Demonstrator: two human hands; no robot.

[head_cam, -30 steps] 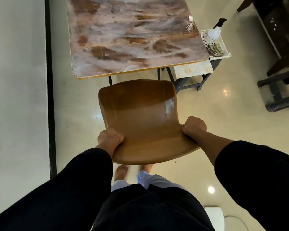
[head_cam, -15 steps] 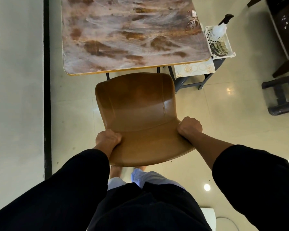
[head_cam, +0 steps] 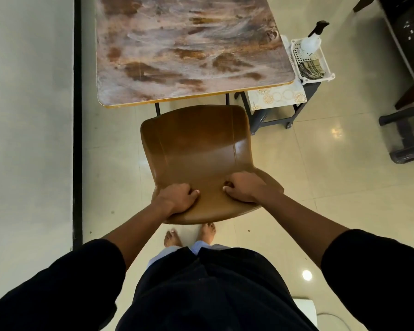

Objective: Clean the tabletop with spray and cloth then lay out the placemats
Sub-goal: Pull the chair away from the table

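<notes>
A brown chair (head_cam: 196,144) stands in front of me, just short of the marbled brown and white tabletop (head_cam: 184,48). My left hand (head_cam: 178,198) grips the top of the chair's backrest on the left, and my right hand (head_cam: 245,188) grips it on the right. Right of the table a white basket (head_cam: 318,77) holds a spray bottle (head_cam: 311,43) with a black trigger and a checked cloth (head_cam: 311,68). Patterned placemats (head_cam: 276,97) lie on the stool under the basket.
A grey stool frame (head_cam: 280,115) carries the basket and mats right of the table. Dark wooden furniture (head_cam: 406,130) stands at the far right. A white wall with a black strip (head_cam: 77,115) runs along the left. My bare feet (head_cam: 189,235) stand on glossy tiles.
Both hands have shifted inward along the backrest, closer together. The chair has moved toward the table, and my arms are stretched further out.
</notes>
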